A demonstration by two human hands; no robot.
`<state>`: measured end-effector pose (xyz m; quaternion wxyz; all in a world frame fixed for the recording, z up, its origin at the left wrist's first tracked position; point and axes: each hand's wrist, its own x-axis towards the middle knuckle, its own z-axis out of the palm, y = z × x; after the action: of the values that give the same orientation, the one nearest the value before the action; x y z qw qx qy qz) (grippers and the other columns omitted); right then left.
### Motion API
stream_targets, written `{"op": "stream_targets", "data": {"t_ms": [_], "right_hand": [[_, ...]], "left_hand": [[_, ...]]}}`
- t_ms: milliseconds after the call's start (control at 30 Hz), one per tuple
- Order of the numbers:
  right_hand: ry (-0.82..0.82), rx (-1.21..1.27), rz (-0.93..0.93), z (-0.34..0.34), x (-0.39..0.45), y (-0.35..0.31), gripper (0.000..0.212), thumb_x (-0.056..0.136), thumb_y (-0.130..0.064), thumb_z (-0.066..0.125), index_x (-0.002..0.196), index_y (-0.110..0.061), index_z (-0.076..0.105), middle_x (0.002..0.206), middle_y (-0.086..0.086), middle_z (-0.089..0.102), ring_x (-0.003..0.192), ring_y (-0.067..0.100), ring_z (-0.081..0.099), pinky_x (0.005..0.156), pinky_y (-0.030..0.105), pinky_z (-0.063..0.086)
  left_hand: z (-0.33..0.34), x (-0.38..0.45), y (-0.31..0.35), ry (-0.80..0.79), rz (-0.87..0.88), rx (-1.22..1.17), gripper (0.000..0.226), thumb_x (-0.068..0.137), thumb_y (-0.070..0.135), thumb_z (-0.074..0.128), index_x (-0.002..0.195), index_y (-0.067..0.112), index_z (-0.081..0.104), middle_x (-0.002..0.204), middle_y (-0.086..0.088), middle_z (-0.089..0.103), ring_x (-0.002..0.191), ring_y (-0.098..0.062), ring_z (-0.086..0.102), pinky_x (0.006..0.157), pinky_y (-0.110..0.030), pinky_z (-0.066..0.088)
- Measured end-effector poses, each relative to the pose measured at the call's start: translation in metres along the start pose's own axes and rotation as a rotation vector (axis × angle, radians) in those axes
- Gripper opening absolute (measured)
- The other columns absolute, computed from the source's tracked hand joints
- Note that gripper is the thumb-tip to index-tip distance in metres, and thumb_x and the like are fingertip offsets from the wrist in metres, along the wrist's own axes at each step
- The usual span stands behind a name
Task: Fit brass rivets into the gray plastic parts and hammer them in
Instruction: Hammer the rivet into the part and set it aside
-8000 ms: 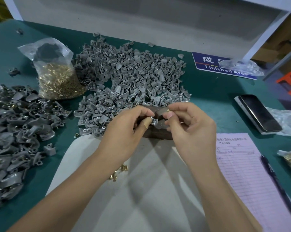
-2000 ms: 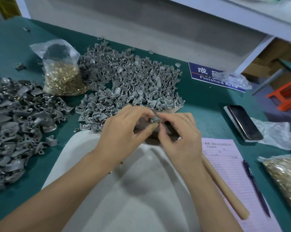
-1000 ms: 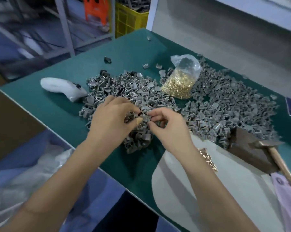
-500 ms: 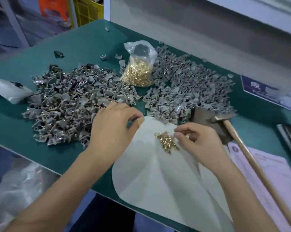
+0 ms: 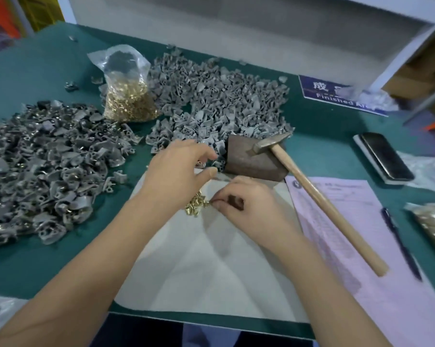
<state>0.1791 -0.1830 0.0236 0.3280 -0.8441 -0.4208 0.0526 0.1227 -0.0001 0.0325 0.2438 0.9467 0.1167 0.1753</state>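
Observation:
A small heap of brass rivets (image 5: pixel 195 206) lies on a white sheet (image 5: pixel 211 266). My right hand (image 5: pixel 249 209) pinches at the heap's right edge, thumb and forefinger closed on a rivet. My left hand (image 5: pixel 176 171) reaches to the near edge of the light gray plastic parts pile (image 5: pixel 219 103); its fingers curl around one gray part (image 5: pixel 200 163). A dark metal block (image 5: pixel 249 160) sits just right of that hand, with the hammer (image 5: pixel 321 201) resting its head on the block and its wooden handle running toward the lower right.
A darker pile of gray parts (image 5: pixel 41 159) covers the left of the green table. A clear bag of rivets (image 5: pixel 128 96) stands behind. A pink form (image 5: pixel 356 234), a pen (image 5: pixel 399 242), a phone (image 5: pixel 384 156), a second rivet bag (image 5: pixel 434 224) and a blue sign (image 5: pixel 336 96) lie right.
My view swung back from the left pile to the centre. My left hand left the dark pile and moved to the light gray pile. My right hand went to the loose rivets.

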Motion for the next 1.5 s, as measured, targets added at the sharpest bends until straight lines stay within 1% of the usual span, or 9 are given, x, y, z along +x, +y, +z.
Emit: {"op": "stream_targets", "data": {"t_ms": [133,267,600,700,800,900,1000,1267,1500], "right_hand": [[-0.001,-0.018,0.002,0.009,0.000,0.000,0.016,0.083,-0.036,0.081,0.096,-0.027,0.079,0.083,-0.013,0.054,0.081,0.008,0.057,0.074,0.031,0.050],[0.028,-0.040,-0.033,0.012,0.003,0.000,0.009,0.088,-0.029,0.077,0.096,-0.027,0.079,0.082,-0.017,0.049,0.083,0.009,0.056,0.074,0.041,0.052],[0.217,0.293,0.011,-0.004,0.004,0.006,0.014,0.083,-0.005,0.067,0.083,-0.020,0.066,0.078,-0.009,0.066,0.065,0.014,0.059,0.060,0.017,0.042],[0.396,0.318,0.097,-0.009,0.006,0.013,0.012,0.086,-0.010,0.068,0.083,-0.022,0.067,0.077,-0.008,0.067,0.069,0.015,0.062,0.060,0.020,0.046],[0.548,0.301,0.158,-0.012,0.009,0.018,0.011,0.088,-0.011,0.066,0.083,-0.022,0.067,0.077,-0.008,0.066,0.071,0.013,0.063,0.063,0.026,0.051],[0.609,0.252,0.179,-0.015,0.010,0.022,0.009,0.089,-0.015,0.065,0.086,-0.023,0.068,0.079,-0.008,0.067,0.075,0.014,0.065,0.069,0.035,0.055],[0.628,0.255,0.183,-0.016,0.009,0.024,0.007,0.090,-0.015,0.065,0.088,-0.021,0.069,0.080,-0.007,0.069,0.077,0.014,0.067,0.071,0.038,0.056],[0.626,0.245,0.156,-0.017,0.010,0.024,0.010,0.092,-0.015,0.066,0.088,-0.023,0.069,0.081,-0.010,0.069,0.079,0.015,0.067,0.068,0.020,0.049],[0.487,0.206,0.129,-0.026,0.026,0.026,0.009,0.094,-0.012,0.068,0.093,-0.019,0.073,0.087,-0.006,0.069,0.085,0.014,0.066,0.076,0.029,0.051]], "left_hand": [[0.007,0.021,0.009,-0.052,0.049,0.146,0.022,0.092,0.039,0.070,0.114,0.034,0.068,0.107,0.011,0.064,0.111,-0.018,0.053,0.079,-0.032,0.036],[0.014,0.026,0.012,-0.102,0.059,0.222,0.015,0.091,0.030,0.070,0.105,0.032,0.068,0.104,0.009,0.066,0.107,-0.020,0.054,0.077,-0.033,0.038],[0.008,0.011,0.005,-0.016,0.022,0.009,0.009,0.093,0.034,0.063,0.094,0.038,0.055,0.083,0.019,0.047,0.085,-0.012,0.051,0.066,-0.034,0.034],[0.005,0.006,0.000,-0.038,-0.002,-0.145,0.008,0.095,0.038,0.059,0.093,0.040,0.051,0.094,0.012,0.059,0.087,-0.008,0.055,0.069,-0.033,0.046],[0.004,0.006,0.003,-0.007,0.000,-0.291,0.011,0.095,0.034,0.062,0.091,0.037,0.052,0.085,0.011,0.059,0.080,-0.003,0.053,0.064,-0.014,0.039],[0.002,0.016,0.013,-0.013,0.015,-0.375,0.020,0.096,0.029,0.063,0.111,0.041,0.060,0.091,0.018,0.063,0.084,0.002,0.053,0.068,-0.006,0.037],[0.002,0.030,0.023,0.023,0.080,-0.406,0.025,0.099,0.024,0.062,0.116,0.039,0.071,0.094,0.035,0.065,0.085,0.008,0.053,0.068,-0.005,0.034],[0.027,0.050,0.027,0.000,0.050,-0.604,0.011,0.099,0.016,0.064,0.109,0.021,0.067,0.108,0.017,0.074,0.106,0.010,0.064,0.091,-0.007,0.047],[0.030,0.046,0.011,0.039,0.207,-0.262,0.012,0.094,0.028,0.071,0.105,0.026,0.073,0.109,0.019,0.067,0.111,-0.008,0.047,0.096,-0.011,0.032]]}}
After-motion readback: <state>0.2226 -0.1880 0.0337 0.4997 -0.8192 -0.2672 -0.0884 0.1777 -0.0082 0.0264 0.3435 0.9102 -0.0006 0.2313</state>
